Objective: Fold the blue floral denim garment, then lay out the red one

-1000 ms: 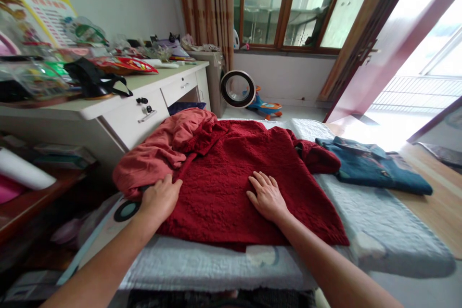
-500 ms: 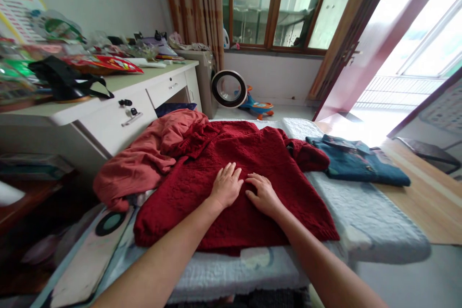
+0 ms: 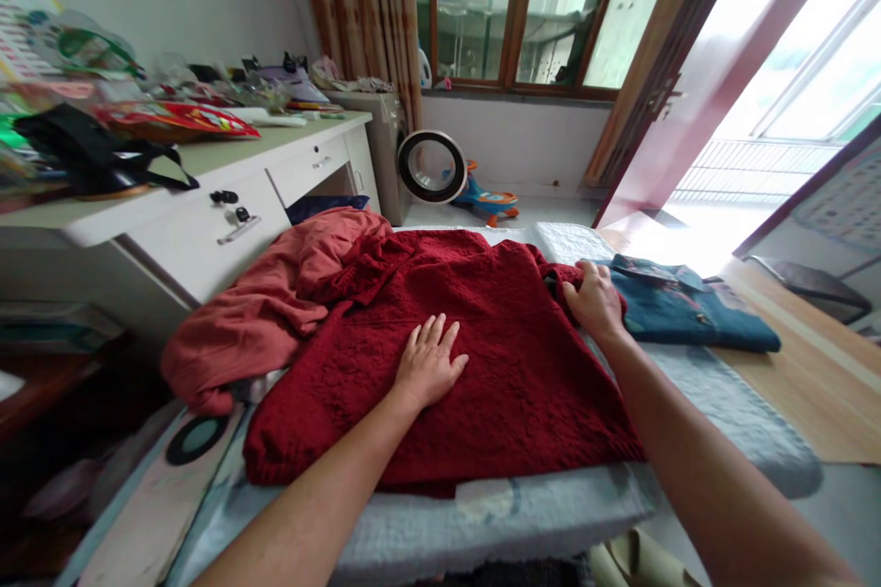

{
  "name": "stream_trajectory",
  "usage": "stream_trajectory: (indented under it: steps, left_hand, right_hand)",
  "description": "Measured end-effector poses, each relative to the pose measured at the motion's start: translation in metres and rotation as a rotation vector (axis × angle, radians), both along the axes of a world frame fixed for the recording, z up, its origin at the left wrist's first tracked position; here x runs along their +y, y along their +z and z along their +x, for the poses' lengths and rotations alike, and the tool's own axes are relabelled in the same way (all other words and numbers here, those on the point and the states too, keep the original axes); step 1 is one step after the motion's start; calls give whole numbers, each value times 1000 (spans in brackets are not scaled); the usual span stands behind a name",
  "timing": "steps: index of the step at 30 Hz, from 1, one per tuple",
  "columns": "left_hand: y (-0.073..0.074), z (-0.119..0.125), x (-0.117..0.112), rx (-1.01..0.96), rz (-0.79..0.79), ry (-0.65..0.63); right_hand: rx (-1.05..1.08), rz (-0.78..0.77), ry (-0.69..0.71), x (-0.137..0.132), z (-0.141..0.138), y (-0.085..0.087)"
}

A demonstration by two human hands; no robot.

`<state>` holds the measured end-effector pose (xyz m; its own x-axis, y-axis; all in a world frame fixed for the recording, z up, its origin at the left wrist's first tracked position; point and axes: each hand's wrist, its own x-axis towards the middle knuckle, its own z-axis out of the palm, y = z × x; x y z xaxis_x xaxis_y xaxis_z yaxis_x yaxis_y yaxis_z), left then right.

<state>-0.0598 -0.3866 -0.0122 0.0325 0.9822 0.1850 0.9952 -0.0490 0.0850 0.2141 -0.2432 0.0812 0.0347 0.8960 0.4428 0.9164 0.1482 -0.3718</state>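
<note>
A dark red knitted sweater (image 3: 482,358) lies spread on a pale quilted pad (image 3: 730,422). My left hand (image 3: 428,362) rests flat on its middle, fingers stretched out. My right hand (image 3: 596,298) has its fingers curled round the sweater's right sleeve (image 3: 565,277) at the far right edge of the garment. A lighter red garment (image 3: 275,303) lies bunched against the sweater's left side.
A folded blue garment (image 3: 688,316) lies on the pad right of my right hand. A white desk with drawers (image 3: 227,202), piled with clutter, stands at the left. Beyond are a round fan (image 3: 432,167), a toy car, curtains, windows and an open door at the right.
My left hand slid from the sweater's left edge to its middle. My right hand left the middle and reached right, closing on the sleeve. The view shifted left.
</note>
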Motion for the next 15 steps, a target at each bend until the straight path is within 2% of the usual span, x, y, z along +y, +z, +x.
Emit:
stream_trajectory:
  steps: [3, 7, 13, 15]
  left_hand:
    - [0, 0, 0, 0, 3, 4]
    - [2, 0, -1, -8, 1, 5]
    - [1, 0, 0, -25, 2, 4]
    - [0, 0, 0, -27, 1, 7]
  right_hand:
    - [-96, -110, -39, 16, 5, -5]
    - [-163, -205, 33, 26, 8, -12]
    - [-103, 3, 56, 23, 9, -4]
    - [-93, 32, 68, 21, 9, -2]
